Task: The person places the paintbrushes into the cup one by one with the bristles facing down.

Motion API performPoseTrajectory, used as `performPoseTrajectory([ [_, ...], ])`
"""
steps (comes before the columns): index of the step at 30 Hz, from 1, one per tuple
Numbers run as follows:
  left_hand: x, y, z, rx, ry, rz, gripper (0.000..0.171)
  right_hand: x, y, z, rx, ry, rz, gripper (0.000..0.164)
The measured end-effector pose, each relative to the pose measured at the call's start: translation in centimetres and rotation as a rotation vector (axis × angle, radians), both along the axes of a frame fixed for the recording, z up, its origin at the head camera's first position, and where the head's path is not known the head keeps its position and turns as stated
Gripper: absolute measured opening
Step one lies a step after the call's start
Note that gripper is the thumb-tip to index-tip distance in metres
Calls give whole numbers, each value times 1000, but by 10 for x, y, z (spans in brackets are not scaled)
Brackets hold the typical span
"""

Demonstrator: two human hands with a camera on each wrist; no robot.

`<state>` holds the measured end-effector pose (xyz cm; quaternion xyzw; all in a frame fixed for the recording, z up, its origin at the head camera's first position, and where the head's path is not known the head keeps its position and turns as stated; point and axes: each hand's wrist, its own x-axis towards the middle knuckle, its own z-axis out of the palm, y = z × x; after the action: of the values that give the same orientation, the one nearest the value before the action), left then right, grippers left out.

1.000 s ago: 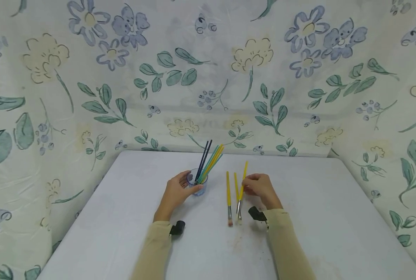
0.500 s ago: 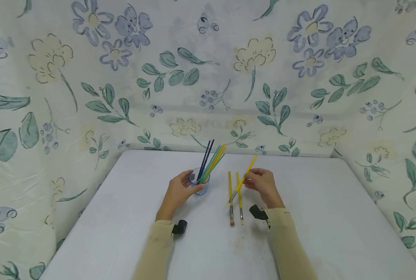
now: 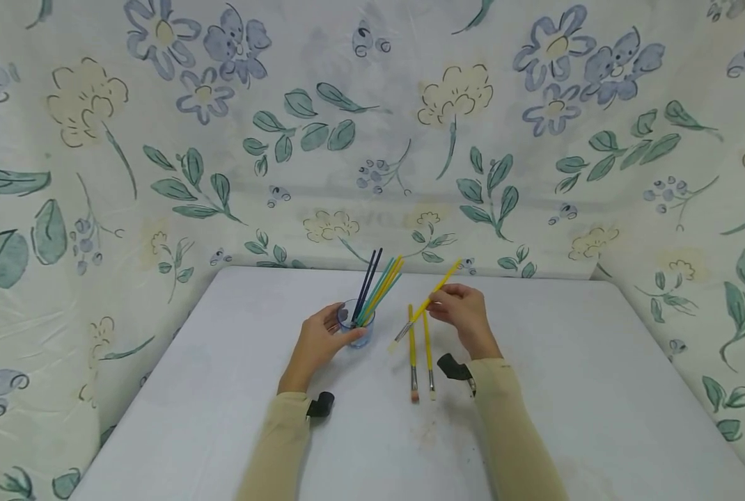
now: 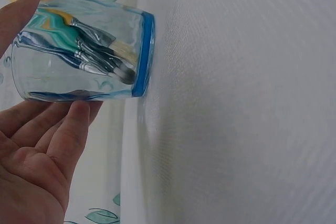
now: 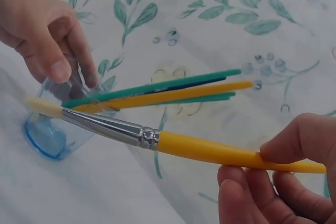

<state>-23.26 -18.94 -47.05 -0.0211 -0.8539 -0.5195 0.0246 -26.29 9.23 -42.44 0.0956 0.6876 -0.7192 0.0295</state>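
Observation:
My left hand (image 3: 322,342) holds a clear glass (image 4: 94,45) with a blue base, thumb on one side and fingers round the other. Several paintbrushes stand in the glass, bristles down: dark blue, green (image 5: 157,85) and yellow handles lean to the right. My right hand (image 3: 463,313) pinches a yellow paintbrush (image 5: 199,149) by its handle, between thumb and fingers. That brush is tilted, its pale bristles (image 5: 44,107) pointing down and left toward the glass; in the right wrist view they overlap the glass.
Two more yellow paintbrushes, one on the left (image 3: 413,355) and one on the right (image 3: 429,355), lie on the white table (image 3: 209,431) between my hands, bristles toward me. A floral cloth (image 3: 372,139) hangs behind the table and at its sides.
My right hand has lifted the yellow paintbrush away from the two others, tilted it and carried it up and left toward the glass. My left hand stays on the glass.

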Motion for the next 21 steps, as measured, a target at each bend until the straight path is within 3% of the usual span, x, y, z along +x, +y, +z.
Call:
performPoseTrajectory([
  [21,0,1,1,-2,2,2,88,-6,-22,27,-14,105,-29,27],
])
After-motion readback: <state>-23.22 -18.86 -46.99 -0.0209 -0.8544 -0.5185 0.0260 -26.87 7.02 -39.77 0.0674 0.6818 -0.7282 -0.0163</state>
